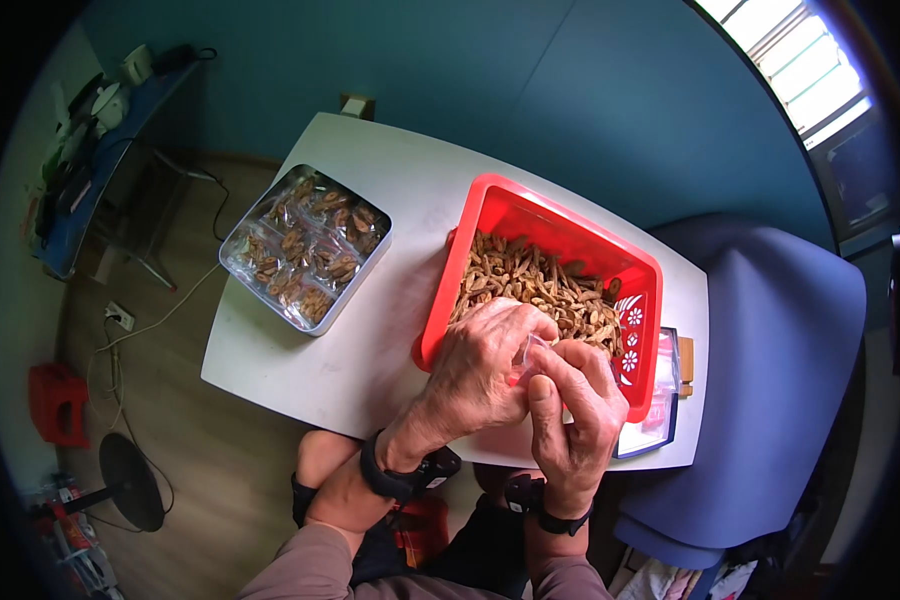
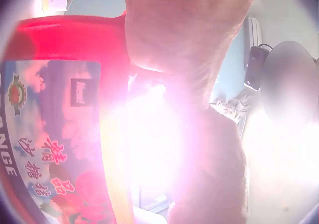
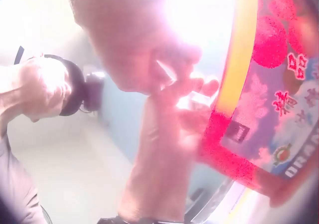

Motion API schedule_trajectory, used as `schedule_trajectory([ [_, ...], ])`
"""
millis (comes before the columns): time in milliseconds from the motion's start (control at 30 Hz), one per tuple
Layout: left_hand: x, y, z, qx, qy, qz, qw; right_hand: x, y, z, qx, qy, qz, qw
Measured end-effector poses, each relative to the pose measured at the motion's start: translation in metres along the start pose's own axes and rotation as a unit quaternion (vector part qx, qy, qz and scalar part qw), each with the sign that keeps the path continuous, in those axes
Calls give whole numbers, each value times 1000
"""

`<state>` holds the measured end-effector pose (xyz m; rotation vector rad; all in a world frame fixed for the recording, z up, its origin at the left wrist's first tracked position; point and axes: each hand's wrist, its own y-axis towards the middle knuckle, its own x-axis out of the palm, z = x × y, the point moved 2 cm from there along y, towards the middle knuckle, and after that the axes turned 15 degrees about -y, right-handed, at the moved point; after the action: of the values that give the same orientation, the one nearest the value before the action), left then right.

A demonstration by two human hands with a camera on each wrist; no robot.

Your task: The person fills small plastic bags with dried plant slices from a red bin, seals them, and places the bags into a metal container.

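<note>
Both hands meet over the near side of a red plastic basket point(image 1: 570, 217) and pinch a small clear plastic bag point(image 1: 532, 346) between them. The left hand point(image 1: 482, 362) comes in from the left, its fingers bent at the bag's mouth. Opposite it, the right hand point(image 1: 582, 405) grips the bag with thumb and fingers. Brown dried slices point(image 1: 540, 280) fill the basket beneath. Glare washes out the bag in both wrist views, so I cannot tell what is inside it. A printed label point(image 2: 60, 134) shows on the basket's outer side in the left wrist view.
A square metal tin point(image 1: 354, 286) holding several bagged portions point(image 1: 295, 245) stands left on the white table point(image 1: 300, 365). Right of the basket lies a dark-edged box point(image 1: 635, 440) with clear bags point(image 1: 662, 408). A blue-covered piece point(image 1: 770, 350) adjoins the table's right edge.
</note>
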<state>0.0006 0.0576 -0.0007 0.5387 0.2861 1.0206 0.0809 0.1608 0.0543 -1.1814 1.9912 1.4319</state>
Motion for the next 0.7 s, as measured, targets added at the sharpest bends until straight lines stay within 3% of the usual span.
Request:
schedule_trajectory([
  [100, -3, -1, 0, -6, -9, -6, 1000, -8, -1, -5, -25, -12, -30, 999],
  [167, -6, -2, 1, -22, -40, -1, 999, -15, -2, -12, 33, -1, -33, 999],
  [333, -12, -3, 3, -63, -101, -21, 993, -29, 6, -22, -10, -37, -54, 998],
  [567, -14, -3, 5, -42, -141, -48, 988, -31, 17, -21, -55, -48, -134, 988],
  [700, -16, -1, 11, -110, -138, -78, 981, -27, 20, -12, -106, -81, -149, 980],
])
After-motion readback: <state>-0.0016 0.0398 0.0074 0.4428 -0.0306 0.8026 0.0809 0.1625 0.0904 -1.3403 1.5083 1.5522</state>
